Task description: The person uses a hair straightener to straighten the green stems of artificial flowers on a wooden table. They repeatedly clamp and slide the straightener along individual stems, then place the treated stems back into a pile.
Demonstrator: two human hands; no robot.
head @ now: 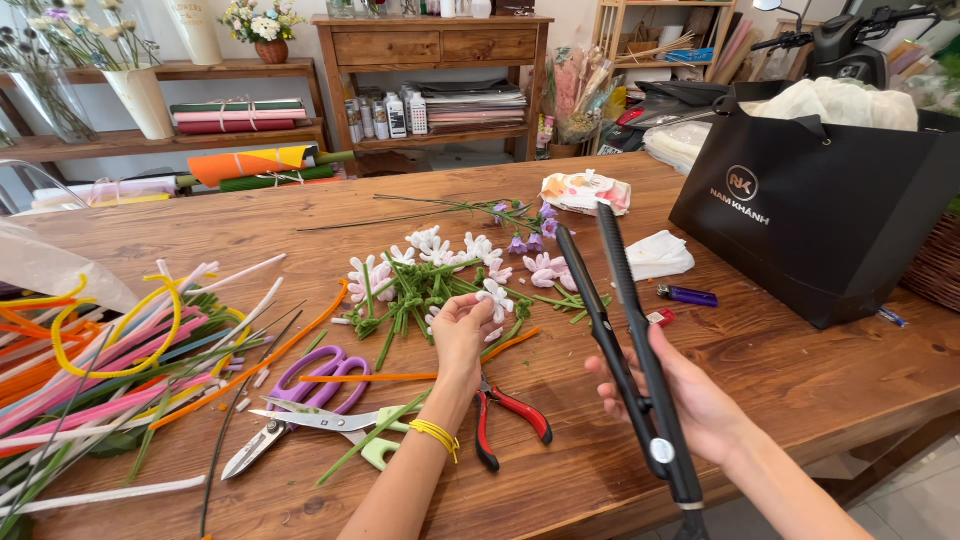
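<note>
Head view. Containers first: black paper bag [820,215] on the right of the wooden table [800,390], cream cloth or paper bunched in its open top. Glass vase [45,95] far left on the shelf holds dried stems; white vase [140,100] beside it holds pale flowers; small brown pot [271,50] holds a white and yellow bunch.

Right hand [690,400] is wrapped around the lower end of a black hair straightener [625,340]. Its two long plates are parted, tips pointing away and up, held above the table edge.

Left hand [462,335] is pinched closed on a small white pipe-cleaner flower [494,297], just at the edge of the pile of white and lilac flowers with green stems [430,275].

Near the left wrist: red-handled pliers [510,410], purple-handled scissors [300,395], green-handled snips [345,425]. Mixed-colour pipe cleaners [110,360] are heaped at far left. Purple lighter [687,295] lies just left of the bag.
</note>
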